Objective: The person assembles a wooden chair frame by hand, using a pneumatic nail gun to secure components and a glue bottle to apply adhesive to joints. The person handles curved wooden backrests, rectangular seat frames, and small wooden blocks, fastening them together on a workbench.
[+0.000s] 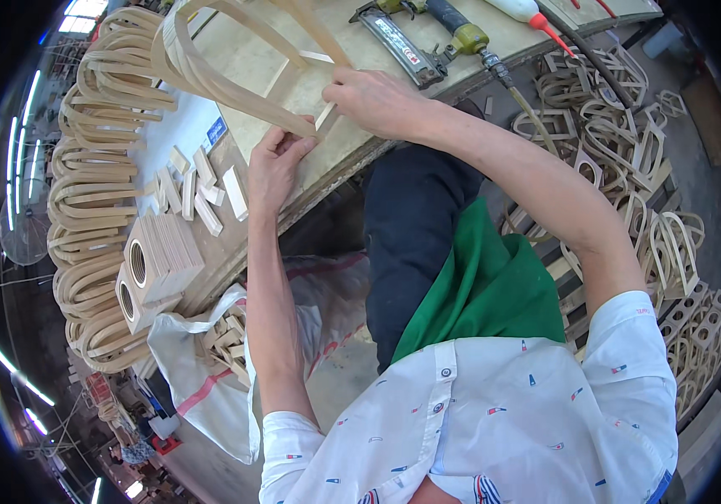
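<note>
A bent wooden frame (234,94), curved into loops at its far end, lies on the workbench in front of me. My left hand (276,160) pinches the near end of its lower leg between thumb and fingers. Beside it, my right hand (373,102) is closed on a short wooden strip (324,116) set against that same end. Its fingertips are partly hidden, so the exact grip is unclear. Another light strip (317,57) spans the legs farther back. Right of the frame lies a nail gun (402,50) with a green body.
Loose wooden strips (207,214) and stacked wooden blocks with round holes (163,260) occupy the bench's left side. Bent wooden loops (92,202) line its far left edge. A white sack (201,370) with offcuts hangs below. An air hose (533,118) trails right, near piled frames (629,160).
</note>
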`<action>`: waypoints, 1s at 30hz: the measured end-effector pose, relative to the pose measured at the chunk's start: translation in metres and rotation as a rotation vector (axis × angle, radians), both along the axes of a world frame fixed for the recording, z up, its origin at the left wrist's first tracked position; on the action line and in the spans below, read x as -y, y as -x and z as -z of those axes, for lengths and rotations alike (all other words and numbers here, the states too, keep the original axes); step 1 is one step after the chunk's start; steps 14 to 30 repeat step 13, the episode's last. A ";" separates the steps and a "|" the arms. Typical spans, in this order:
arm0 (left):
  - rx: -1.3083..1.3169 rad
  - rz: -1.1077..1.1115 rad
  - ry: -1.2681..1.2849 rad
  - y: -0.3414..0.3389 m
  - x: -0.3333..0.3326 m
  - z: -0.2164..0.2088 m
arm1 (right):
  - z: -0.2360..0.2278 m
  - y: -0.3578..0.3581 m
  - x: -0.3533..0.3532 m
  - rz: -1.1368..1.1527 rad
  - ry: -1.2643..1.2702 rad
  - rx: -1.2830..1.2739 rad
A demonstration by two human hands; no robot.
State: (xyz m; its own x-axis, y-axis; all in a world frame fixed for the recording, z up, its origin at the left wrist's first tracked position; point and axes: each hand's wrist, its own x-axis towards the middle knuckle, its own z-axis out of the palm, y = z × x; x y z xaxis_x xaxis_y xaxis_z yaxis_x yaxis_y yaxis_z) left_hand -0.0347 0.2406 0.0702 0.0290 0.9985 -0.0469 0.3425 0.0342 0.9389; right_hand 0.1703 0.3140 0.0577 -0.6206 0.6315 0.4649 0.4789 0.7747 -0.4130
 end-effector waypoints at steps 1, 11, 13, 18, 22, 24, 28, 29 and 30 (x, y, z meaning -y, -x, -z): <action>-0.004 0.006 0.002 0.001 0.000 0.001 | 0.000 0.001 0.000 -0.003 0.000 -0.002; -0.012 0.019 0.032 0.002 -0.004 0.004 | 0.001 0.005 -0.002 -0.014 0.068 0.033; -0.036 0.028 0.029 0.002 -0.005 0.004 | -0.001 0.005 -0.002 -0.018 0.085 0.050; -0.036 0.028 0.029 0.002 -0.005 0.004 | -0.001 0.005 -0.002 -0.018 0.085 0.050; -0.036 0.028 0.029 0.002 -0.005 0.004 | -0.001 0.005 -0.002 -0.018 0.085 0.050; -0.036 0.028 0.029 0.002 -0.005 0.004 | -0.001 0.005 -0.002 -0.018 0.085 0.050; -0.036 0.028 0.029 0.002 -0.005 0.004 | -0.001 0.005 -0.002 -0.018 0.085 0.050; -0.036 0.028 0.029 0.002 -0.005 0.004 | -0.001 0.005 -0.002 -0.018 0.085 0.050; -0.036 0.028 0.029 0.002 -0.005 0.004 | -0.001 0.005 -0.002 -0.018 0.085 0.050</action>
